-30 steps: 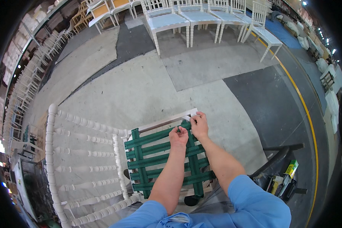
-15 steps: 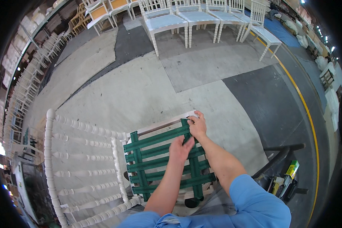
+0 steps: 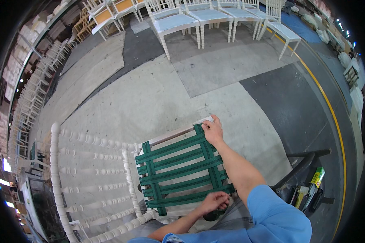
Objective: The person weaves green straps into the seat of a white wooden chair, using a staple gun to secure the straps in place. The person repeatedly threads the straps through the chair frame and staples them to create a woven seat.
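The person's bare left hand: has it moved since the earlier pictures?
Yes. Against the green woven strap seat, the bare left hand has come toward the person, from the seat's far part to its near edge.

Floor: I look down on pale grey sheeting (image 3: pixel 150 101), with a dark grey panel (image 3: pixel 288 99) to my right.
Floor line: a yellow stripe (image 3: pixel 327 104) curves along my right side.
Chairs ahead: a row of white chairs (image 3: pixel 211 16) with pale blue seats faces me.
Chairs left: a long line of white chairs (image 3: pixel 33 93) runs beside racking with white bundles (image 3: pixel 20 54).
Light: small bright lamps (image 3: pixel 340 25) glow far off to my right.
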`<state>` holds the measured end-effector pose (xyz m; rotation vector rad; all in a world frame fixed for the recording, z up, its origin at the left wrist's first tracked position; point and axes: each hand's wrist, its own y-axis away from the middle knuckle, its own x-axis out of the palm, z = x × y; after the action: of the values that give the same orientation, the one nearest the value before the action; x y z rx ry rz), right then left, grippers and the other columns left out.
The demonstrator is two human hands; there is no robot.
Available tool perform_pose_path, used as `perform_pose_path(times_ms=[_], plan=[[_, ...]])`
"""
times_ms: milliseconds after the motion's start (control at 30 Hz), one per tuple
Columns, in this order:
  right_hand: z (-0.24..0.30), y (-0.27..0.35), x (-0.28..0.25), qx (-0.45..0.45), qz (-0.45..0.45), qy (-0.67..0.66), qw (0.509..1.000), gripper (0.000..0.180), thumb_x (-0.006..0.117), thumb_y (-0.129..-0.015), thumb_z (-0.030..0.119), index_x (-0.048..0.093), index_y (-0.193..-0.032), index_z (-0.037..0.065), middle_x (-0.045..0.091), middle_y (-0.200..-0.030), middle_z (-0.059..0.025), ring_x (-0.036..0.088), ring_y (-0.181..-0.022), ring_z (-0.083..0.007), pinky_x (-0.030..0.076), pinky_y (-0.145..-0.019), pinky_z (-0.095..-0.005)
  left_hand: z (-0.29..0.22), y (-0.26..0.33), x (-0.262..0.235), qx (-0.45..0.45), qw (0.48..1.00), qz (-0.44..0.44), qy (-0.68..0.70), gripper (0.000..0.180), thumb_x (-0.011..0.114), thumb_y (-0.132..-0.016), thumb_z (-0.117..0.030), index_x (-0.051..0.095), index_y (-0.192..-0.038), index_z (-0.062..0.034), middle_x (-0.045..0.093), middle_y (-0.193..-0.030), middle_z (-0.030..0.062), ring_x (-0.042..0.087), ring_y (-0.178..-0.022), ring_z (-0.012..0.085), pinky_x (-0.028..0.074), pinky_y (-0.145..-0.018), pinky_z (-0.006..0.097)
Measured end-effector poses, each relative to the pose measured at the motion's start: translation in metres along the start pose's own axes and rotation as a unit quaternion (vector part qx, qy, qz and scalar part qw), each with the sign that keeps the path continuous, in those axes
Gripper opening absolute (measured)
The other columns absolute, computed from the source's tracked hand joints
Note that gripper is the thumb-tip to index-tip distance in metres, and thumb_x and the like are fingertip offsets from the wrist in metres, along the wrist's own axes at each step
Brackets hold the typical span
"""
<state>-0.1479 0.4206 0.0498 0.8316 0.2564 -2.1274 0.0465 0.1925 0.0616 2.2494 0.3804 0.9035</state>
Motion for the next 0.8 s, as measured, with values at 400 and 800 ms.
perform_pose_path(times_ms=[400, 800], plan=[[-0.011, 0.002, 0.001, -0.039, -0.008, -0.062, 0.997, 0.015, 0.074, -0.095, 0.027, 0.079, -0.109, 0.024, 0.040, -0.163, -0.0142, 0.044, -0.144, -0.0372, 0.042, -0.114, -0.0501, -0.237, -0.067, -0.130, 0.199, 0.928, -0.314, 0.017, 0.026, 0.063, -0.107, -0.026, 0.061, -0.120, -0.0037, 0.068, -0.083, 0.0071, 0.065, -0.059, 0.0173, 0.054, -0.051, 0.032], [-0.015, 0.008, -0.002, -0.134, -0.031, -0.096, 0.986, 0.019, 0.077, -0.091, 0.012, 0.077, -0.107, 0.022, 0.044, -0.159, -0.0140, 0.046, -0.141, -0.0394, 0.045, -0.114, -0.0450, -0.244, -0.076, -0.152, 0.143, 0.945, -0.293, 0.023, 0.019, 0.064, -0.102, -0.027, 0.064, -0.098, -0.0088, 0.063, -0.068, 0.0027, 0.057, -0.048, 0.0142, 0.037, -0.039, 0.031]])
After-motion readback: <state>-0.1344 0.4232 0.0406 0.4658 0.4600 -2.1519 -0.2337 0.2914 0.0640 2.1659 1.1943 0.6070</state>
